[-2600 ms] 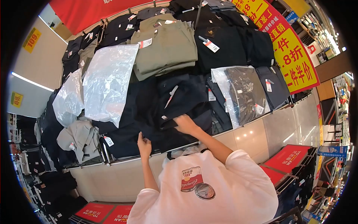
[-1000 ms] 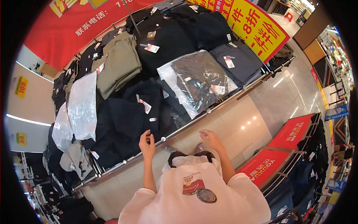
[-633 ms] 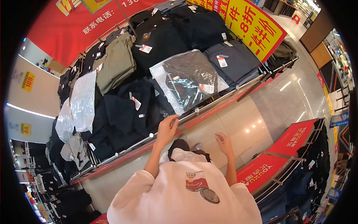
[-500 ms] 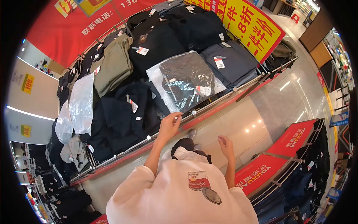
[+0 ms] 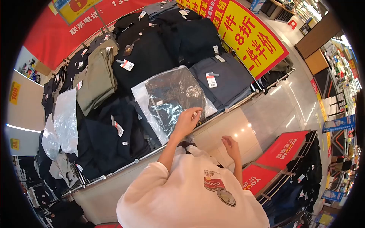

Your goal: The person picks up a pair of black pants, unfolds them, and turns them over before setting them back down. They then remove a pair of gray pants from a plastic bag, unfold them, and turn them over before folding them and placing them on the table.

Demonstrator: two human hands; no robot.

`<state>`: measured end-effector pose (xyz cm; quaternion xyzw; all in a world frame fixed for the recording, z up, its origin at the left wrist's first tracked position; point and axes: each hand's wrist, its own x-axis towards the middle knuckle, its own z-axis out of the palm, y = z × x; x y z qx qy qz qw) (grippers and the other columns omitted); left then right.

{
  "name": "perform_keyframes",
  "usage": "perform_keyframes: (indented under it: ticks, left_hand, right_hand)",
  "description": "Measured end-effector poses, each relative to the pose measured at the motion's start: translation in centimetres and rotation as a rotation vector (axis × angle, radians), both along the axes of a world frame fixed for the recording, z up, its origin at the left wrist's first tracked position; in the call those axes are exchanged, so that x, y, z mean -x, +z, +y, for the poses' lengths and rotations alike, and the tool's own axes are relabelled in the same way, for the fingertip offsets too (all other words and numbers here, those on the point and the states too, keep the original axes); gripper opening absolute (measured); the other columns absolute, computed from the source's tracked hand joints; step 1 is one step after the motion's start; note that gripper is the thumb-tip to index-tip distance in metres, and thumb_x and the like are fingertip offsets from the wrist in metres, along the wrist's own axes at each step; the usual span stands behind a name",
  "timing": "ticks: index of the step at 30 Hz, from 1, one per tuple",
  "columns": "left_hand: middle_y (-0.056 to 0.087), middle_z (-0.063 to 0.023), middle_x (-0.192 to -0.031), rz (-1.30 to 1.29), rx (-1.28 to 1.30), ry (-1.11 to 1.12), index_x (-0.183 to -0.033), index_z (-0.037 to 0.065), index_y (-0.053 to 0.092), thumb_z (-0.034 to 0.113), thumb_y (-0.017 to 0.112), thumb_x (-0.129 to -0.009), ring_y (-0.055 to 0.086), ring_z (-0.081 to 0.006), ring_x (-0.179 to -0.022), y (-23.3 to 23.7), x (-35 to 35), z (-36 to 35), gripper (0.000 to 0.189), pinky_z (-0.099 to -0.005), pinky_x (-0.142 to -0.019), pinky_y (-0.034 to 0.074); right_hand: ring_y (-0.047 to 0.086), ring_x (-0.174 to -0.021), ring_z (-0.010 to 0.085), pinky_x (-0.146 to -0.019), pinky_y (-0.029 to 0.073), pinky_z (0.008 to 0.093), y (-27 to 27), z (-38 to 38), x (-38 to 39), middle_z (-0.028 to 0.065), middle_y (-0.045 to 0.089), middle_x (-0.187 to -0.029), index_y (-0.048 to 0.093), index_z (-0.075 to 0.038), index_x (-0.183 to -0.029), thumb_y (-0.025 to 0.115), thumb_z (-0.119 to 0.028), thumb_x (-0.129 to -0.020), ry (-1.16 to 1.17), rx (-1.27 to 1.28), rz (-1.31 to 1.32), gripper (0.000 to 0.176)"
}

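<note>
My left hand [image 5: 189, 121] is over the near edge of a dark folded garment [image 5: 171, 85] in a see-through plastic bag. Its fingers are loosely bent with nothing between them. The shiny bag [image 5: 140, 93] lies on the stacked clothes, its pale margin spread out at the left. Over the aisle, my right hand [image 5: 231, 147] hangs in the air, fingers apart and slightly curled, holding nothing. Dark grey folded trousers [image 5: 228, 78] with a price tag [image 5: 211, 80] sit just right of the bag. Navy trousers [image 5: 102, 133] lie to its left.
A metal rail [image 5: 121, 162] runs along the display's front. Khaki trousers [image 5: 98, 76] and plastic bags [image 5: 65, 121] lie at the left. A yellow sale sign [image 5: 251, 40] stands at the back right. Another rack with red signs [image 5: 283, 150] borders the aisle on the right.
My left hand has moved right and up, from the front rail to over the bagged garment. My right hand stays over the aisle. The view has shifted to the right.
</note>
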<state>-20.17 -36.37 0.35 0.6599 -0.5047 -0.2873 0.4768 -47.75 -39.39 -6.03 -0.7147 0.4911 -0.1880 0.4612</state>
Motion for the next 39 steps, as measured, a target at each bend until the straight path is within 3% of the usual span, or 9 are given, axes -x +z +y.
perform_keyframes:
  ticks: [1, 6, 9, 12, 13, 14, 16, 27, 39]
  left_hand:
    - [0.064, -0.0104, -0.085, 0.004, 0.010, 0.015, -0.102, 0.005, 0.061, 0.010, 0.057, -0.081, 0.057, -0.0219, -0.062, 0.4, -0.1, -0.7, 0.022, -0.0307, -0.059, 0.047]
    - [0.063, -0.0110, -0.084, -0.043, 0.067, 0.080, -0.102, 0.005, 0.062, 0.009, 0.057, -0.082, 0.057, -0.0208, -0.061, -0.4, -2.1, -1.8, 0.021, -0.0292, -0.058, 0.046]
    - [0.066, -0.0104, -0.082, 0.057, -0.037, 0.161, -0.102, 0.004, 0.062, 0.009, 0.056, -0.086, 0.058, -0.0114, -0.062, -0.2, -3.5, -0.9, 0.018, -0.0253, -0.057, 0.046]
    - [0.066, -0.0097, -0.082, 0.020, -0.042, 0.243, -0.102, 0.004, 0.063, 0.009, 0.056, -0.086, 0.060, -0.0112, -0.065, 0.2, -4.4, 0.3, 0.018, -0.0243, -0.058, 0.046]
    - [0.062, -0.0100, -0.074, 0.074, -0.056, 0.292, -0.099, 0.005, 0.063, 0.010, 0.058, -0.084, 0.053, -0.0137, -0.055, 0.5, -4.4, 0.5, 0.017, -0.0265, -0.053, 0.044]
    - [0.062, -0.0100, -0.074, 0.073, -0.060, 0.311, -0.099, 0.005, 0.063, 0.010, 0.058, -0.084, 0.053, -0.0137, -0.055, 0.8, -4.5, 0.8, 0.017, -0.0265, -0.053, 0.044]
    - [0.064, -0.0091, -0.077, 0.091, -0.092, 0.357, -0.100, 0.004, 0.063, 0.011, 0.057, -0.085, 0.055, -0.0133, -0.058, 1.2, -4.7, 1.3, 0.017, -0.0260, -0.055, 0.044]
    - [0.066, -0.0089, -0.087, 0.069, -0.130, 0.637, -0.099, 0.002, 0.062, 0.010, 0.057, -0.086, 0.063, -0.0161, -0.073, 2.5, -0.5, -0.7, 0.017, -0.0269, -0.062, 0.047]
    - [0.066, -0.0084, -0.092, 0.077, -0.227, 0.855, -0.099, 0.002, 0.063, 0.010, 0.057, -0.085, 0.063, -0.0164, -0.074, 2.8, 4.4, -0.3, 0.017, -0.0278, -0.065, 0.048]
  right_hand:
    - [0.064, -0.083, 0.0236, -0.073, 0.049, 0.0305, 0.8, -1.6, -0.7, 0.0154, 0.065, -0.093, 0.059, 0.000, -0.103, 0.055, -0.017, -0.088, 0.030, 0.012, -0.024, 0.023]
    - [0.064, -0.086, 0.0200, -0.075, 0.048, 0.0283, 2.7, -7.3, -4.1, 0.0135, 0.066, -0.092, 0.060, 0.001, -0.102, 0.054, -0.014, -0.089, 0.078, 0.051, -0.112, 0.021]
    - [0.063, -0.087, 0.0172, -0.076, 0.047, 0.0272, 3.2, -9.5, -6.2, 0.0115, 0.066, -0.091, 0.059, 0.001, -0.102, 0.054, -0.014, -0.089, 0.118, 0.018, -0.225, 0.020]
    - [0.062, -0.087, 0.0153, -0.077, 0.046, 0.0263, 3.0, -10.8, -8.2, 0.0099, 0.066, -0.091, 0.058, 0.001, -0.103, 0.054, -0.013, -0.089, 0.173, -0.047, -0.314, 0.020]
    - [0.062, -0.087, 0.0147, -0.077, 0.046, 0.0258, 3.0, -11.2, -8.9, 0.0093, 0.065, -0.091, 0.058, 0.001, -0.104, 0.054, -0.013, -0.089, 0.193, -0.106, -0.356, 0.020]
    - [0.062, -0.087, 0.0147, -0.077, 0.046, 0.0258, 3.0, -11.6, -9.5, 0.0093, 0.065, -0.091, 0.058, 0.001, -0.104, 0.054, -0.013, -0.089, 0.211, -0.114, -0.357, 0.020]
    - [0.062, -0.087, 0.0141, -0.077, 0.046, 0.0250, 3.6, -12.5, -11.2, 0.0090, 0.065, -0.092, 0.057, 0.001, -0.105, 0.053, -0.013, -0.090, 0.286, -0.243, -0.438, 0.021]
    - [0.061, -0.088, 0.0152, -0.078, 0.047, 0.0256, 4.6, -19.5, -16.5, 0.0104, 0.064, -0.092, 0.057, 0.004, -0.103, 0.051, -0.011, -0.090, 0.676, -0.371, -0.559, 0.020]
    - [0.060, -0.084, 0.0129, -0.076, 0.046, 0.0238, 1.3, -21.7, -19.4, 0.0078, 0.063, -0.091, 0.056, 0.002, -0.102, 0.052, -0.013, -0.090, 0.744, -0.495, -0.609, 0.019]
